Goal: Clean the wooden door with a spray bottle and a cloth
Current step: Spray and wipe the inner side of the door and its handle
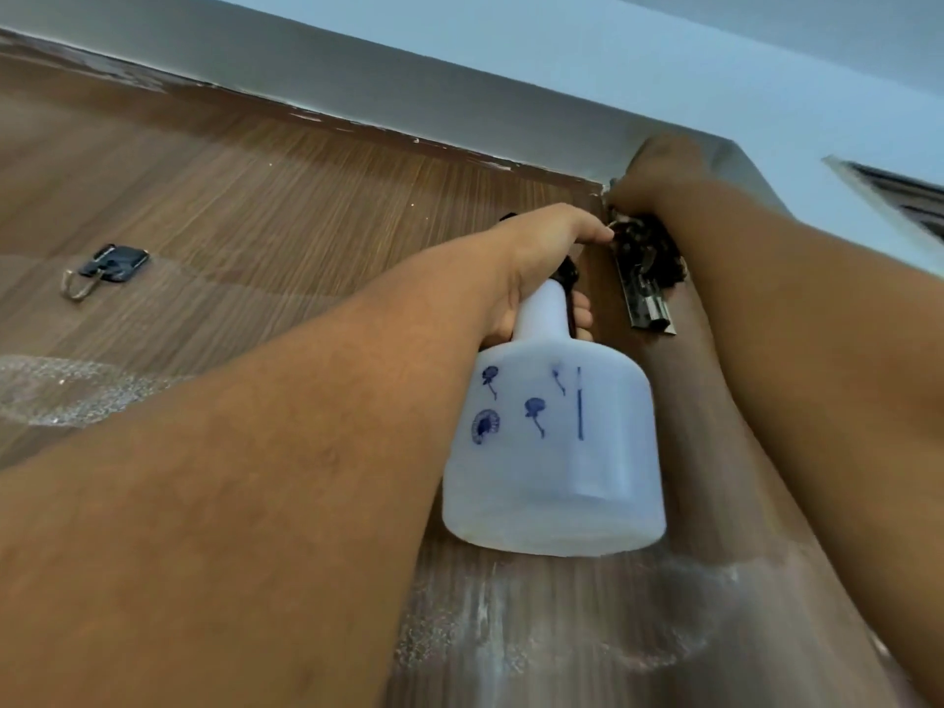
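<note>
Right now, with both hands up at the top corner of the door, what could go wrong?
1. The left hand grips the spray bottle only by its neck; its heavy body hangs low and might slip.
2. The right hand presses the dark cloth beside the metal hinge, where it may snag.
3. Wet, foamy patches remain on the wooden door and could dry into streaks.
</note>
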Demonstrator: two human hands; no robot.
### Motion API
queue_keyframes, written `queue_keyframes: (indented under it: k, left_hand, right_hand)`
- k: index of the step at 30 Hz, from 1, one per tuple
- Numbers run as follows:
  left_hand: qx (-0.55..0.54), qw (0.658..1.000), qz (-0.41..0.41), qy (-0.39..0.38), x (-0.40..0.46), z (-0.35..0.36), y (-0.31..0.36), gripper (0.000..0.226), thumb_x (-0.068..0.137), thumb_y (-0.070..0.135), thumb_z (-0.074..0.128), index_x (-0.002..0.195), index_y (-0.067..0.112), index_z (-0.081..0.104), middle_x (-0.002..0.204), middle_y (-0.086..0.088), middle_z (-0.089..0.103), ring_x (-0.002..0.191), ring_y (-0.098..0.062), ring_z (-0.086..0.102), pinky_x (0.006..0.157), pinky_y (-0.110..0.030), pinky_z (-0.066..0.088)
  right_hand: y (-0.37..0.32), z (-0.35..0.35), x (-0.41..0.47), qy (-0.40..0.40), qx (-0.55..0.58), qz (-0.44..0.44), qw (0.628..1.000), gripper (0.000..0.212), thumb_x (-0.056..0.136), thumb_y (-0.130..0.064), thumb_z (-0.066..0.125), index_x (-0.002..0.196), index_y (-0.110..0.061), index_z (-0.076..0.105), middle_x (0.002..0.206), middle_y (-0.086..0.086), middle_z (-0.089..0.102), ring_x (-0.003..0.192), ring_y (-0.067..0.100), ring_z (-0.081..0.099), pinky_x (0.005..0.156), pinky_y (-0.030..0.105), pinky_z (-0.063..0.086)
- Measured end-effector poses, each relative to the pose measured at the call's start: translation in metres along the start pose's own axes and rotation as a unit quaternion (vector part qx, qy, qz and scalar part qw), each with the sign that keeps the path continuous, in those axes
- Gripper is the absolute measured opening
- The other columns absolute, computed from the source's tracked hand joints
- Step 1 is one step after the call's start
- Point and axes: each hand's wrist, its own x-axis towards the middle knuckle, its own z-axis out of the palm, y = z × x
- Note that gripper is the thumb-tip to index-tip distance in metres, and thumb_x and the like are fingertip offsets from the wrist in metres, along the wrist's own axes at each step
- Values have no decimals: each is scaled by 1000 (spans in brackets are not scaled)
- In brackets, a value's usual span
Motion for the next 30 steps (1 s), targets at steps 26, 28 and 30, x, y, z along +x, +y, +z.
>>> queue_keyframes:
  k: [26,28,30]
  left_hand:
    - [-5,1000,-16,7,-4,0,0,34,91,39,67,92,7,56,58,-6,56,45,-16,56,46,-27,52]
    - [-17,1000,-15,9,-4,1,-1,34,91,38,68,93,7,55,57,-5,55,45,-16,55,47,-27,52]
    - [-22,1000,-15,11,-5,2,0,33,91,38,68,95,8,55,58,-6,56,45,-16,55,47,-27,52]
  right_hand:
    - [28,8,16,1,31,-4,1000,25,87,-6,63,110,-7,70,117,13,67,111,26,62,89,28,51]
    - [33,5,15,-18,51,-11,998,22,89,-9,61,107,-4,72,114,15,68,108,28,63,96,34,52]
    - [40,-8,4,-58,38,-28,997,22,89,-12,63,108,-4,72,114,13,68,107,27,62,98,38,50]
